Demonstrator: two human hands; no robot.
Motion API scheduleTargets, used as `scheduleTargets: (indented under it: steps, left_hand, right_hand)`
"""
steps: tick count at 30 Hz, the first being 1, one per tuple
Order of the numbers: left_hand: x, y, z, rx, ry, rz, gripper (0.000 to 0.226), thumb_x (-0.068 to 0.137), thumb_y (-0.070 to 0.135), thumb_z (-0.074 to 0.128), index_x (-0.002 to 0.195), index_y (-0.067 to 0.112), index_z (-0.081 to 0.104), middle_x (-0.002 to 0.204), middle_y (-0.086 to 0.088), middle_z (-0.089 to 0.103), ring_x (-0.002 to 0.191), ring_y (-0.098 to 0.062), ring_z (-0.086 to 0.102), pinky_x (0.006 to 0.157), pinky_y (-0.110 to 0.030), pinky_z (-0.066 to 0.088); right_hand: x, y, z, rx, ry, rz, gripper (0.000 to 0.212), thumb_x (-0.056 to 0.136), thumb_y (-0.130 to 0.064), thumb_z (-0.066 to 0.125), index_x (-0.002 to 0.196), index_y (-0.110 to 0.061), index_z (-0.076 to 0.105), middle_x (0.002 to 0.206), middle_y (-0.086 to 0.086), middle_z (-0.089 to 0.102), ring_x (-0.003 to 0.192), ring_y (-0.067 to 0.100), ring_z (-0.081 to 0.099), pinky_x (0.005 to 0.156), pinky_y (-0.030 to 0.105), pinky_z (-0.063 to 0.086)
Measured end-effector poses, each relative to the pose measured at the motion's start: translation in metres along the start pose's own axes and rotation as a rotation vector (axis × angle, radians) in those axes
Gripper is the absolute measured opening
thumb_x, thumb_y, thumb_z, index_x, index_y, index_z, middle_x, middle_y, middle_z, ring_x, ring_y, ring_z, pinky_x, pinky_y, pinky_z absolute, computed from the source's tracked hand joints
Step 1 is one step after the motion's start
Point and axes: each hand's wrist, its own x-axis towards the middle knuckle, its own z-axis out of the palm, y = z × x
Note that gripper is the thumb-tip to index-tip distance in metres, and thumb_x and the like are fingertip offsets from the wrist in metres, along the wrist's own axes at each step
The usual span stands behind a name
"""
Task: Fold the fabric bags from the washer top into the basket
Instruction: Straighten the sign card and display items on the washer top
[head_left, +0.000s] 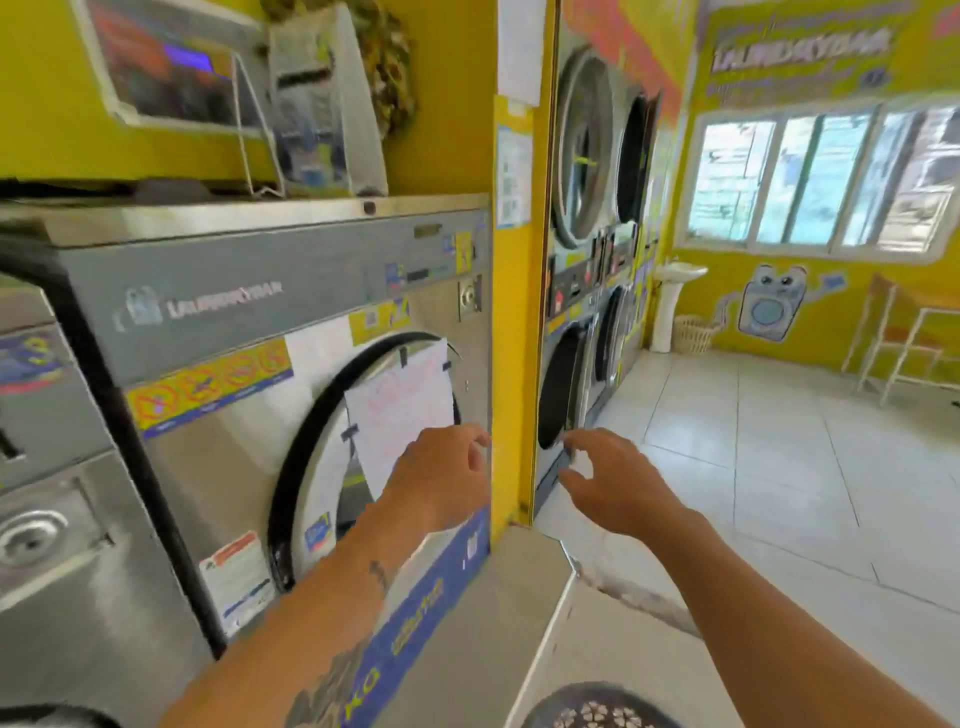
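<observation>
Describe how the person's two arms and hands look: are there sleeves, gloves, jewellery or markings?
Both forearms are bare, with no sleeves in view. The left hand and the right hand wear no gloves, and no rings or watch show. The left forearm carries dark tattoos: a small one on its upper side and a larger dark patch nearer the elbow. The right forearm shows no markings.

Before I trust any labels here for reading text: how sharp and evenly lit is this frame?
Head view: motion blur smears the washer lettering and wall signs; wide-angle bending curves the edges; the windows are blown out bright; both the left hand and right hand are soft-edged; the basket sits cropped at the bottom.
</observation>
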Motion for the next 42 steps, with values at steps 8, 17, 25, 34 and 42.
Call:
scheduleTargets:
  steps: [8,17,25,34,42]
  left_hand:
    - [0.034,-0.006,-0.113,-0.044,0.266,0.081,0.026,0.092,0.024,0.047,0.107,0.034,0.066,0.095,0.013,0.067,0.085,-0.011,0.064,0.082,-0.031,0.053]
    - [0.148,-0.052,-0.214,-0.049,0.443,0.21,0.027,0.089,0.017,0.05,0.104,0.025,0.07,0.092,0.007,0.07,0.084,-0.011,0.064,0.076,-0.026,0.051]
    - [0.279,-0.061,-0.319,-0.111,0.431,0.175,0.029,0.09,0.016,0.047,0.107,0.024,0.068,0.1,0.005,0.067,0.093,-0.015,0.059,0.076,-0.025,0.04]
    - [0.352,-0.104,-0.366,-0.072,0.623,0.149,0.031,0.091,0.015,0.049,0.117,0.022,0.064,0.116,-0.001,0.063,0.103,-0.019,0.059,0.084,-0.037,0.051]
    - [0.386,-0.164,-0.376,0.12,0.811,0.075,0.037,0.089,0.014,0.053,0.126,0.02,0.055,0.124,-0.005,0.053,0.113,-0.026,0.049,0.084,-0.037,0.045]
  right_hand:
    - [0.051,-0.084,-0.051,0.047,0.154,-0.211,0.053,0.09,-0.044,0.057,0.141,-0.031,0.047,0.14,-0.004,0.053,0.126,0.02,0.052,0.103,0.043,0.047]
    - [0.172,-0.178,-0.049,0.119,0.348,-0.323,0.05,0.089,-0.039,0.063,0.136,-0.027,0.053,0.131,-0.002,0.06,0.112,0.017,0.058,0.092,0.036,0.047]
    - [0.294,-0.272,-0.085,0.197,0.389,-0.188,0.047,0.089,-0.035,0.065,0.134,-0.024,0.056,0.124,0.003,0.062,0.106,0.019,0.061,0.088,0.035,0.047]
    - [0.373,-0.321,-0.109,0.208,0.39,-0.154,0.052,0.089,-0.034,0.063,0.138,-0.02,0.052,0.132,0.006,0.059,0.116,0.023,0.058,0.094,0.038,0.047]
    - [0.459,-0.357,-0.085,0.276,0.383,-0.212,0.052,0.088,-0.038,0.063,0.137,-0.025,0.051,0.131,0.005,0.061,0.114,0.025,0.06,0.093,0.047,0.053]
